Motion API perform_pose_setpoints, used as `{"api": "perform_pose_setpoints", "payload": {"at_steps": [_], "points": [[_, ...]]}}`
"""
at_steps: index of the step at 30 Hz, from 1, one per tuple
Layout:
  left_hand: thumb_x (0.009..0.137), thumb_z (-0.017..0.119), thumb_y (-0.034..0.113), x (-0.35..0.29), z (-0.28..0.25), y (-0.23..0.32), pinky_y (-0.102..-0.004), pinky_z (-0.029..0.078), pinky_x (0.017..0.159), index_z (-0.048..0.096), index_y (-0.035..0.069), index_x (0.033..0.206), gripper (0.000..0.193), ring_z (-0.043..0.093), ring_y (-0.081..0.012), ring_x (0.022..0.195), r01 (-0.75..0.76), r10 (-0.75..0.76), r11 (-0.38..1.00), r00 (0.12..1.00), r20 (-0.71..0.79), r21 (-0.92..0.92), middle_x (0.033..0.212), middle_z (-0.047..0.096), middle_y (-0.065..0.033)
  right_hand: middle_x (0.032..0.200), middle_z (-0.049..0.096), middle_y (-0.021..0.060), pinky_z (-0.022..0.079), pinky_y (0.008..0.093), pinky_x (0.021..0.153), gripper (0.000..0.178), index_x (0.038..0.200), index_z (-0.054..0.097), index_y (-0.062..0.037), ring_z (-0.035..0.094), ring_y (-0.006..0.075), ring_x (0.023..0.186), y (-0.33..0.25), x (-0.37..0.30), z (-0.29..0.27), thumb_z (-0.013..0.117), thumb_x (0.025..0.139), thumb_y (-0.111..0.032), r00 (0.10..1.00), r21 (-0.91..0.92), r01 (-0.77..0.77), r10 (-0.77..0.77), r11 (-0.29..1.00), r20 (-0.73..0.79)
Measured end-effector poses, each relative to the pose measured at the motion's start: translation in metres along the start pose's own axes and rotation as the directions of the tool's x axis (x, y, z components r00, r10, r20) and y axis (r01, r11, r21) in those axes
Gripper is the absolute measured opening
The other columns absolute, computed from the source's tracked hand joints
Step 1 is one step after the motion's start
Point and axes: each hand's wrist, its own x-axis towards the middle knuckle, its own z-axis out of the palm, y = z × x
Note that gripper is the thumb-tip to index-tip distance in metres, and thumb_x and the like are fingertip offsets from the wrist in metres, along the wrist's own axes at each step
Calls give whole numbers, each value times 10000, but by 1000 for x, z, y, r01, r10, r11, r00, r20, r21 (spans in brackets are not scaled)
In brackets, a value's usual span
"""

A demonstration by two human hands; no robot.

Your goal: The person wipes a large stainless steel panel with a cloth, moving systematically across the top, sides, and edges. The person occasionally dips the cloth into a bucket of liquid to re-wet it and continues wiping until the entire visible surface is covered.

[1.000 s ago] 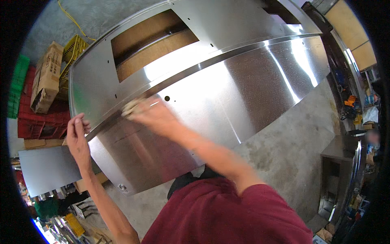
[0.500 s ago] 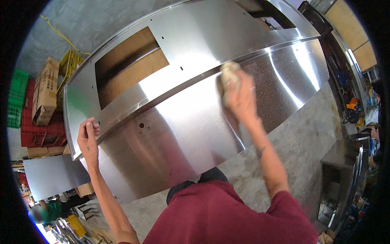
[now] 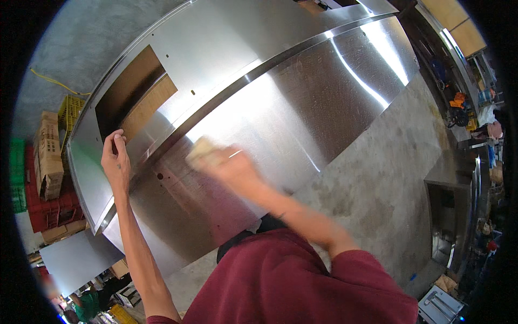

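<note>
The right hand [image 3: 234,170] holds a pale pad [image 3: 199,155], too blurry to see well. The pad pokes out past its fingers, over the shiny metal sheet [image 3: 275,135] below the hand. The left hand [image 3: 116,162] has bent fingers; I cannot tell if it grips anything. A big hole [image 3: 127,94] is just past its fingertips, and a brown box [image 3: 48,156] is to its left.

In my right hand [image 3: 236,169] I hold a bunched beige cloth [image 3: 200,153], blurred, over a long steel panel [image 3: 302,102]. It sits right of and slightly above the panel's small round hole [image 3: 160,176]. The steel is shiny, streaked white with reflected light, and finely speckled well right of that hole.
</note>
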Motion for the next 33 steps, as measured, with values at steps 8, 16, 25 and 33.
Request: {"api": "perform_pose_setpoints", "payload": {"at_steps": [8, 16, 25, 33], "points": [[1119, 600, 215, 9, 8, -39, -410, 528, 925, 751, 9, 1246, 286, 652, -300, 986, -171, 222, 927, 967, -121, 334, 1101, 741, -166, 1252, 605, 237, 573, 511, 835, 455, 1458, 635, -189, 649, 388, 1010, 218, -37, -172, 672, 1005, -214, 888, -634, -441, 409, 635, -209], [1126, 577, 233, 5, 10, -65, -445, 507, 989, 742, 8, 1244, 303, 650, -354, 1096, -174, 239, 901, 963, -120, 397, 1170, 736, -184, 1107, 693, 158, 567, 437, 730, 469, 1400, 661, -224, 683, 283, 895, -75, -27, -14, 635, 933, -209, 972, -196, -200, 220, 960, 84], [1120, 562, 272, 1, 1, -72, -461, 505, 984, 743, 9, 1239, 340, 646, -379, 1095, -108, 142, 874, 989, -37, 473, 1177, 731, -212, 900, 659, 78, 557, 411, 555, 482, 1388, 660, -262, 667, 255, 692, 68, -111, -67, 680, 928, -120, 983, -418, -164, 181, 893, 0], [1108, 557, 283, -3, 4, -64, -477, 509, 960, 751, 16, 1236, 353, 649, -393, 1050, -182, 237, 863, 970, -59, 471, 1141, 755, -204, 1282, 618, 206, 570, 492, 820, 537, 1476, 633, -303, 643, 380, 997, 128, -104, -150, 695, 961, -166, 848, -626, -519, 443, 582, -292]]}}
